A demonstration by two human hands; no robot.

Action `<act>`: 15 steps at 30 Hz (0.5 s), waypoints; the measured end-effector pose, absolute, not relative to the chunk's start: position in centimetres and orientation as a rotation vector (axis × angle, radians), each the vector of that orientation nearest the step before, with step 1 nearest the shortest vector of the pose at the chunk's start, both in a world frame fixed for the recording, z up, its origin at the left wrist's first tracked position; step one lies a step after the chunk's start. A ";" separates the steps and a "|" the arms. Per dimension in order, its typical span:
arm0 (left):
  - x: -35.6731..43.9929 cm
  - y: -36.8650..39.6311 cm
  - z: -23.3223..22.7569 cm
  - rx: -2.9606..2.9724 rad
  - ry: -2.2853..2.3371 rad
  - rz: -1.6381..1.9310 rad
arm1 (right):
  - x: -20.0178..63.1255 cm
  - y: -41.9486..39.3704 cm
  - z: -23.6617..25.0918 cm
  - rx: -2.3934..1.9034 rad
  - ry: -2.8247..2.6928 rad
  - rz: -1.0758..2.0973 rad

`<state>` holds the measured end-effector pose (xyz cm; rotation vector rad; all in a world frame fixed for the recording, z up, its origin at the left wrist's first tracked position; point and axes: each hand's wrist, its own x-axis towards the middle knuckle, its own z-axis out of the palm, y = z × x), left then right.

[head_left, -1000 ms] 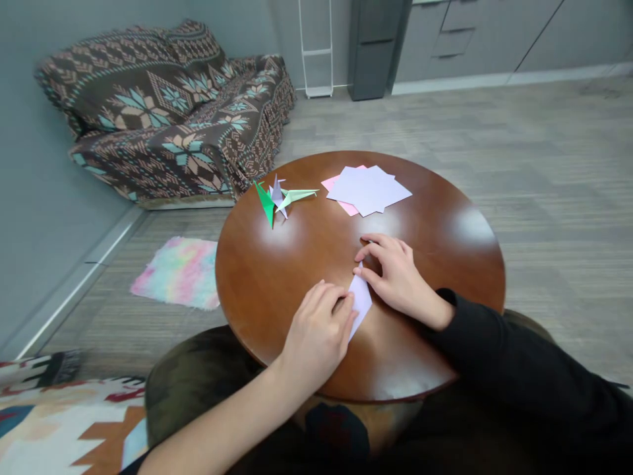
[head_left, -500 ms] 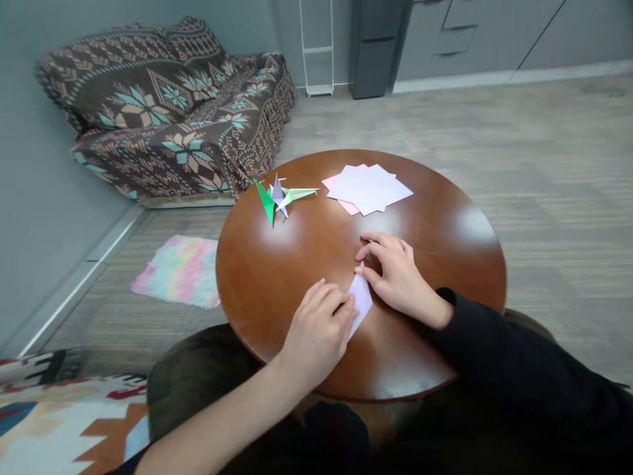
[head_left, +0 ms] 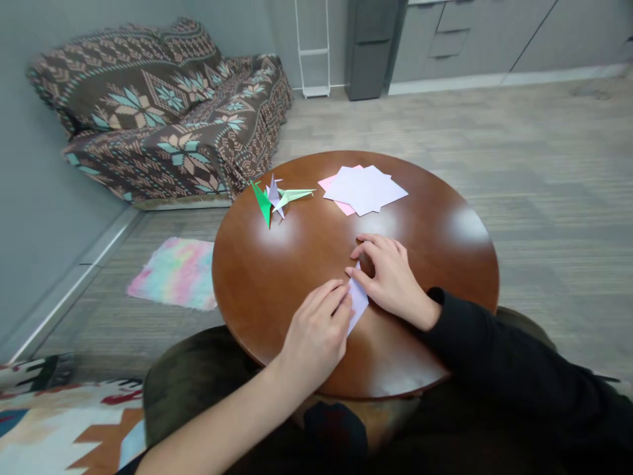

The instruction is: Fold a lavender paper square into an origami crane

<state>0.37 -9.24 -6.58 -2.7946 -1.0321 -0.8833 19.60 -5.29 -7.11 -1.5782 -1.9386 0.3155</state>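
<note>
A folded piece of light purple paper (head_left: pixel 359 307), narrow and pointed at its far end, lies on the round brown table (head_left: pixel 277 284) in front of me. My left hand (head_left: pixel 318 324) is closed at the paper's left edge, its fingertips pressed together and covering part of it. At the far tip, my right hand (head_left: pixel 388 274) is curled, with the thumb on the paper and the index finger bent close by. The fingers hide some of the folds.
Folded paper cranes, one green (head_left: pixel 262 206), one purple (head_left: pixel 273 192) and one pale green (head_left: pixel 295 195), stand at the table's far left. Beside them lies a stack of purple and pink sheets (head_left: pixel 368 190). Beyond are a covered sofa (head_left: pixel 198 148) and a fluffy rug (head_left: pixel 175 274).
My left fingertips have shifted slightly up along the paper, and my right thumb now reaches further over its far tip. The whole view has drifted a little.
</note>
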 end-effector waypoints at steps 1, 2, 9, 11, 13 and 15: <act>0.4 -9.2 -6.6 -2.803 -1.035 -0.876 | 19.6 -5.3 -7.1 -1.582 -1.936 0.320; 0.4 -9.2 -6.6 -2.813 -1.042 -0.865 | 19.6 -5.3 -7.1 -1.585 -1.931 0.324; 0.4 -9.2 -6.7 -2.859 -1.064 -0.845 | 20.2 -4.3 -7.6 -1.610 -1.879 0.324; 0.4 -9.2 -6.8 -2.866 -1.068 -0.844 | 20.5 -3.9 -7.7 -1.625 -1.847 0.317; 0.5 -9.2 -6.7 -2.875 -1.076 -0.847 | 20.9 -3.7 -7.6 -1.620 -1.825 0.338; 0.5 -9.1 -6.6 -2.896 -1.096 -0.841 | 21.3 -3.7 -7.5 -1.581 -1.811 0.386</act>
